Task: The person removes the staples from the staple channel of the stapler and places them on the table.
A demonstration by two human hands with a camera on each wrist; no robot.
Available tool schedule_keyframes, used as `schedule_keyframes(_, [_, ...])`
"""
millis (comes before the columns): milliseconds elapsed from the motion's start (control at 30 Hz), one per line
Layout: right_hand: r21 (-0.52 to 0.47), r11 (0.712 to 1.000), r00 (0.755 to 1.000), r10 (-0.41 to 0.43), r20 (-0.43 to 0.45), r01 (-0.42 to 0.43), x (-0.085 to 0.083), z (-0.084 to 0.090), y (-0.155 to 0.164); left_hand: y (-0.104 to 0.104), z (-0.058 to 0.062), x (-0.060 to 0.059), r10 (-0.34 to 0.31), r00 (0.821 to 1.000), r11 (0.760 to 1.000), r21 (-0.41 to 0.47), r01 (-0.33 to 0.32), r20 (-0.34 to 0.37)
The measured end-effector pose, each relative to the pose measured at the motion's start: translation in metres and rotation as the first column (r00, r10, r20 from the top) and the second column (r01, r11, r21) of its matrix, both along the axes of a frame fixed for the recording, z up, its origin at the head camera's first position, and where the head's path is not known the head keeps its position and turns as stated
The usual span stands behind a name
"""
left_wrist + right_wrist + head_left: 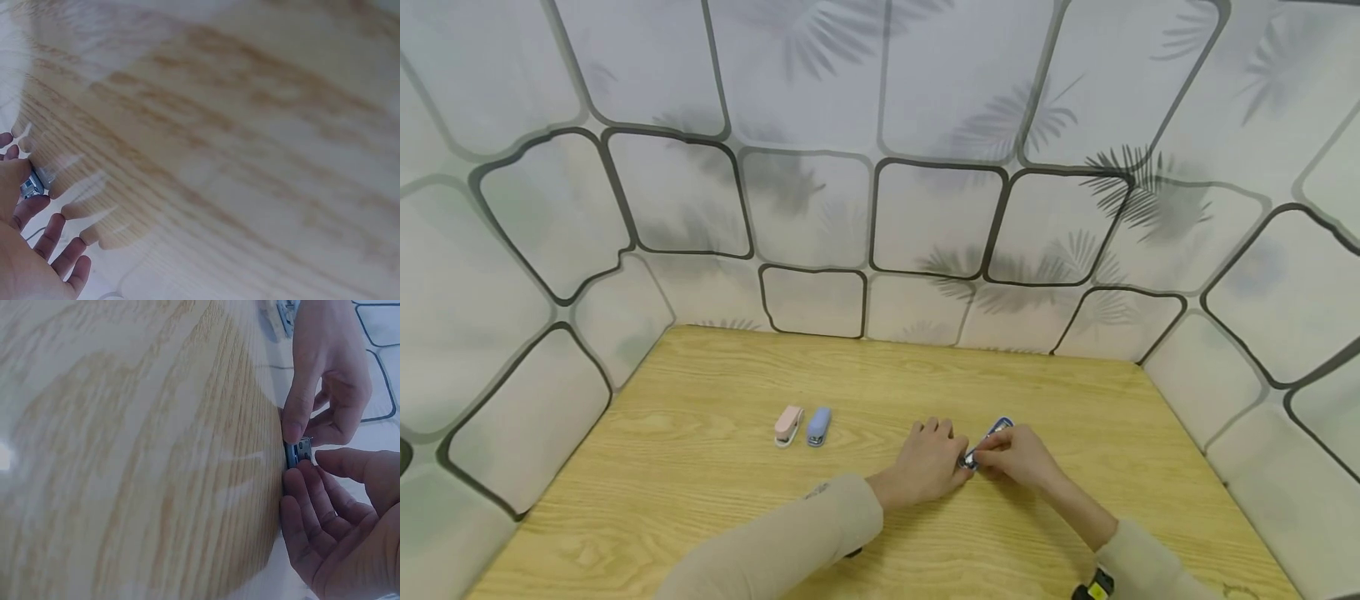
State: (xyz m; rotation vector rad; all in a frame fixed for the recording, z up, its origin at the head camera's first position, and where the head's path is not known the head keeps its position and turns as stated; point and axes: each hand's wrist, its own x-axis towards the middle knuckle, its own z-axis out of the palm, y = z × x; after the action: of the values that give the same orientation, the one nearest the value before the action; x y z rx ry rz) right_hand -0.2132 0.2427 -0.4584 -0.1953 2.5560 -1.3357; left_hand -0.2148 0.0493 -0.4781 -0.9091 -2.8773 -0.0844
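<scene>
Your two hands meet over the wooden worktop (715,467), a little right of the middle and close to you. Between them is a small dark blue stapler (990,438). It lies on the worktop, with its far end sticking out past your hands and pointing up and to the right. Your left hand (930,462) sits on the near left side of it. The fingers (299,409) of that hand are curled, and the thumb and one fingertip pinch the shiny metal end of the stapler. Your right hand (1018,457) comes in from the right. Its fingers (307,506) are bent round the same end, and the thumb lies along the top, so this hand grips the stapler too. In the right wrist view you can see the metal end squeezed between both sets of fingertips, right down on the wood. In the left wrist view only a tiny bit of the stapler shows by the palm, and the rest is blurry. Well apart on the left, two more little staplers lie side by side, almost touching: a pink stapler (787,425) and a light blue stapler (818,426). A grey patterned wall (880,167) stands all round the worktop.
</scene>
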Motion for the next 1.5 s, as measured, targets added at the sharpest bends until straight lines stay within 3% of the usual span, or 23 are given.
schedule_keyframes(433, [-0.061, 0.998, 0.999, 0.002, 0.035, 0.0, 0.001, 0.001, 0.006, 0.0, 0.0, 0.001, 0.012, 1.0, 1.0, 0.006, -0.012, 0.013])
schedule_keyframes(800, [-0.065, 0.996, 0.994, -0.063, 0.09, 0.069, 0.007, 0.013, 0.027, -0.001, 0.001, 0.001, 0.021, 1.0, 1.0, 0.016, -0.021, 0.015])
schedule_keyframes(1200, [-0.091, 0.996, 0.977, 0.02, 0.211, -0.001, 0.019, -0.001, 0.046, -0.001, 0.003, 0.001, 0.006, 1.0, 1.0, 0.03, -0.007, 0.026])
schedule_keyframes(1500, [-0.054, 0.999, 0.98, 0.011, 0.198, 0.0, 0.022, -0.007, 0.047, 0.0, 0.002, 0.0, 0.008, 1.0, 1.0, 0.029, -0.008, 0.021])
